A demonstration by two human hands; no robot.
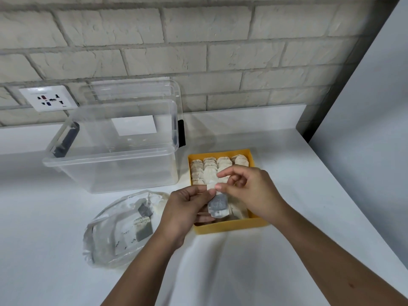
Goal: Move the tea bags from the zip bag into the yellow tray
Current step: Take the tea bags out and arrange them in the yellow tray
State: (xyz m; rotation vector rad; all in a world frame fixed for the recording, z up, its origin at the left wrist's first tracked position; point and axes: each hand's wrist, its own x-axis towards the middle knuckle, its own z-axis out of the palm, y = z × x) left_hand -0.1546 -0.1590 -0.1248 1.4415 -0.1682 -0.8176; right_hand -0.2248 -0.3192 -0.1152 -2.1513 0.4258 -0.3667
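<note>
Two hands meet over the near half of the yellow tray [231, 226], both on one tea bag [217, 205]

Left hand [187, 208]: fingers curled, thumb and forefinger pinching the pale upper edge of the tea bag from the left side

Right hand [249, 191]: thumb and forefinger pinching the same upper edge from the right side, other fingers loosely bent

Held tea bag hangs upright between the two pinches, dark fill in its lower part. Whether its bottom edge touches what lies in the tray: cannot tell

Tray contents: pale tea bags [212, 171] standing on edge in tight rows across the far half; a few more show beneath the hands at the near end

Tray position: on the white counter [287, 151], just right of a clear plastic box [110, 173]

To the left of the tray the zip bag [103, 246] lies flat on the counter, close to the left wrist. At least two dark-filled tea bags [143, 229] lie inside it

Box is open on top, with a black latch at each end. Its clear lid [132, 89] stands behind it against the brick wall [220, 29]. White wall socket [47, 98] sits to the left of the lid
</note>
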